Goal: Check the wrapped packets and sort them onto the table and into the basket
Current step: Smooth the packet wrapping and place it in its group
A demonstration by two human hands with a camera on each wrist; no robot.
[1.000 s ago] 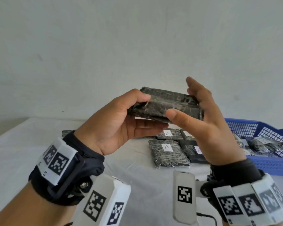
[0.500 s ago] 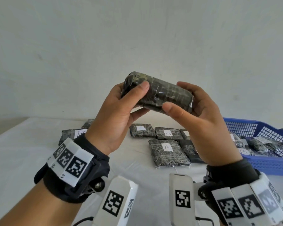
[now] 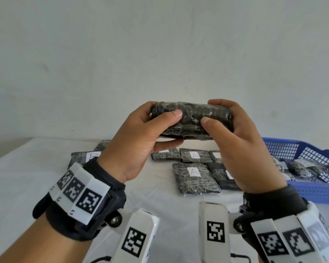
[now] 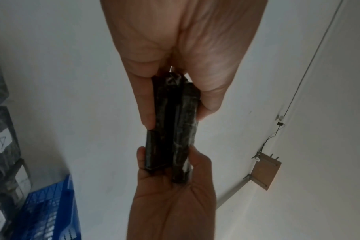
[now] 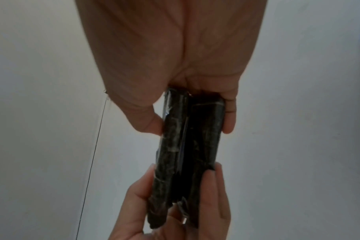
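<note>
Packet (image 3: 191, 119) raised above the table (image 3: 27, 168), its ends pinched by my left hand (image 3: 141, 141) and right hand (image 3: 241, 149); film wrap looks slick, filling soft and light, so I'd judge gripping both ends safest; basket (image 3: 300, 150) lies right.

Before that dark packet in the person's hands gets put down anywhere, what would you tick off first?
1. Both hands hold the packet: ok. The left hand and right hand grip its two ends.
2. Label on the held packet read: cannot tell. No label shows on it in any view.
3. Wrap intact: cannot tell. The wrist views are too dark.
4. Free spot on the table: ok. Bare cloth lies left of the labelled packets.
5. Room in the blue basket: cannot tell; it already holds some packets.
</note>
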